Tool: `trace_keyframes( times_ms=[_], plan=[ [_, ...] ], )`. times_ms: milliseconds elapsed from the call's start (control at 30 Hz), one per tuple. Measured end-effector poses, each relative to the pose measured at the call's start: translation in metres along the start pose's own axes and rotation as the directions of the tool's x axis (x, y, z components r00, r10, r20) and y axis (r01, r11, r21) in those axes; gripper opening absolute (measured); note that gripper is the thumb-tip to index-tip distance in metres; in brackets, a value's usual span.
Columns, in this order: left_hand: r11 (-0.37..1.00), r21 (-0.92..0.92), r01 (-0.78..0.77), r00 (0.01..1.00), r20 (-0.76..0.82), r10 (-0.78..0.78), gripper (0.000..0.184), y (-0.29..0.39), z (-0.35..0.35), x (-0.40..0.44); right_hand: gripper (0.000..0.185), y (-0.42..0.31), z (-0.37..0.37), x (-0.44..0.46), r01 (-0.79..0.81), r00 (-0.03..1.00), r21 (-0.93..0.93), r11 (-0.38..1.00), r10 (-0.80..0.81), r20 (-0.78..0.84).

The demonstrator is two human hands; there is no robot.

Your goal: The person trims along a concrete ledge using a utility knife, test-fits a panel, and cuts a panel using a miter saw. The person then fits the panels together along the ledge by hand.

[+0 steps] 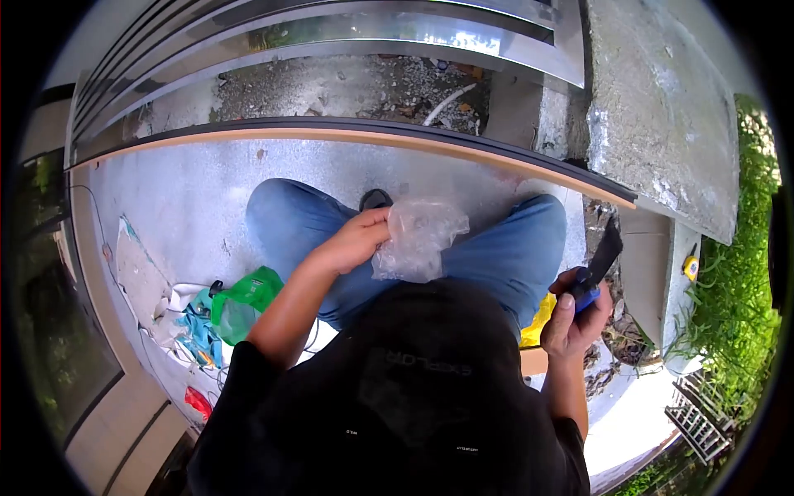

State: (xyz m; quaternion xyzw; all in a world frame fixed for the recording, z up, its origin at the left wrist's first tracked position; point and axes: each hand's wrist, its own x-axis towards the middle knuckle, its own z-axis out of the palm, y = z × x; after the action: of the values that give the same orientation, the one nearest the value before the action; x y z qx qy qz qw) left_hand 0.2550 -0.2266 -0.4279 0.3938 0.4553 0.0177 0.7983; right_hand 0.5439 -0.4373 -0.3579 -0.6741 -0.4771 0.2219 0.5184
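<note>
Noted at centre: colourless, crumpled plastic bag [423, 236]; blue denim trousers [525, 244]. Lower centre: black fabric shirt [397, 331], small white lettering [467, 449]. Right: blue-and-black handheld tool [586, 298].

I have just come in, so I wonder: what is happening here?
A seated person holds a crumpled clear plastic bag in the left hand. The right hand grips a blue-and-black tool out to the side, apart from the bag. A long black-and-tan strip runs across in front; a green bag lies to the left.
</note>
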Motion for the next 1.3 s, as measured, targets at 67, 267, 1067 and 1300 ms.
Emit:
trace_keyframes(
  times_ms=[67, 267, 1067, 1300],
  plan=[
    [0.984, -0.179, 0.004, 0.998, -0.058, -0.014, 0.035, -0.021, -0.014, -0.021, 0.040, -0.003, 0.025, 0.012, 0.194, 0.966, 0.095, 0.976, -0.207, 0.155],
    [0.529, -0.806, -0.264, 0.917, -0.039, 0.398, 0.042, -0.044, -0.016, -0.062, 0.044, -0.035, 0.108, 0.051, 0.401, 0.840, 0.114, 0.909, -0.414, 0.350],
    [0.750, -0.043, -0.660, 0.640, -0.555, 0.531, 0.054, -0.037, 0.026, -0.098, 0.029, -0.041, 0.095, 0.050, 0.727, 0.668, -0.207, 0.655, -0.605, 0.434],
    [0.728, -0.010, -0.686, 0.617, -0.539, 0.574, 0.059, -0.044, 0.025, -0.101, 0.029, -0.041, 0.076, 0.050, 0.741, 0.659, -0.218, 0.636, -0.624, 0.420]
  ],
)
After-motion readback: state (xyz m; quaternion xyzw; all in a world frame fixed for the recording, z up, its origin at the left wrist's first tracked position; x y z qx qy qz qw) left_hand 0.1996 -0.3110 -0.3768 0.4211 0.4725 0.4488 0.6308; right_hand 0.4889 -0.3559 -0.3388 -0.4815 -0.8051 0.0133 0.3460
